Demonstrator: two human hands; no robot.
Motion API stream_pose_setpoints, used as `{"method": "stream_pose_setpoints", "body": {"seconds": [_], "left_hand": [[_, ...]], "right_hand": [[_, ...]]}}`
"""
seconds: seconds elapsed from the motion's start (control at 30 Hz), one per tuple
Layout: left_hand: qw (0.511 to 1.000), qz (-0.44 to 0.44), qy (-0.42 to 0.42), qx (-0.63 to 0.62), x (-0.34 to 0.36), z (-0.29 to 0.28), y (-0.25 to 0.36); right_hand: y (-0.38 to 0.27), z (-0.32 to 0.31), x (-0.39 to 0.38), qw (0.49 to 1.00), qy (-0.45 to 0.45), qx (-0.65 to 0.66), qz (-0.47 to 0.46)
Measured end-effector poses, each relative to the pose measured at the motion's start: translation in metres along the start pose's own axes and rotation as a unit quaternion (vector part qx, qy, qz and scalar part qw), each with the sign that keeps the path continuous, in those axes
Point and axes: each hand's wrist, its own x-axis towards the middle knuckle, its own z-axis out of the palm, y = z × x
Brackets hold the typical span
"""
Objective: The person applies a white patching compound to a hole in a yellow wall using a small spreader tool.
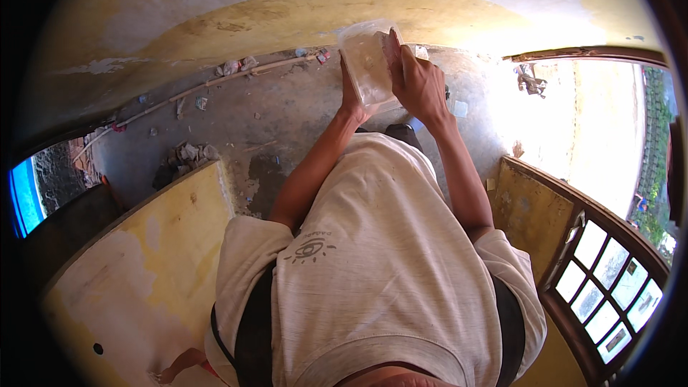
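Note:
A clear, rectangular plastic food container [369,79] is held up in front of me, tilted, close to the yellow wall. My left hand [351,93] grips it along its left side and lower corner, and most of those fingers are hidden behind it. At the container's right edge, my right hand [417,80] is closed around a flat, reddish-grey piece [389,54] whose kind I cannot make out. That piece lies against the container's open side. Some pale residue shows inside the container.
A long thin pole [208,86] lies along the wall's foot among scraps of litter. A crumpled heap [190,158] sits beside a low yellow partition [150,244]. Another person's hand [172,373] shows at lower left. An open doorway and a paned wooden door [609,279] stand at right.

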Motion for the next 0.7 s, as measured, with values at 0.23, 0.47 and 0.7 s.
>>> {"method": "stream_pose_setpoints", "body": {"seconds": [0.23,0.47,0.7], "left_hand": [[1.000,-0.003,0.009,0.006,0.002,0.000,0.001],[0.999,-0.017,-0.019,-0.020,0.002,-0.004,0.003],[1.000,-0.012,-0.015,-0.006,0.005,-0.005,0.001]], "right_hand": [[-0.004,0.000,-0.001,0.999,-0.021,0.009,0.035],[0.007,-0.001,0.000,0.998,-0.014,-0.006,0.061],[0.003,-0.011,0.000,0.998,0.005,-0.002,0.067]]}}
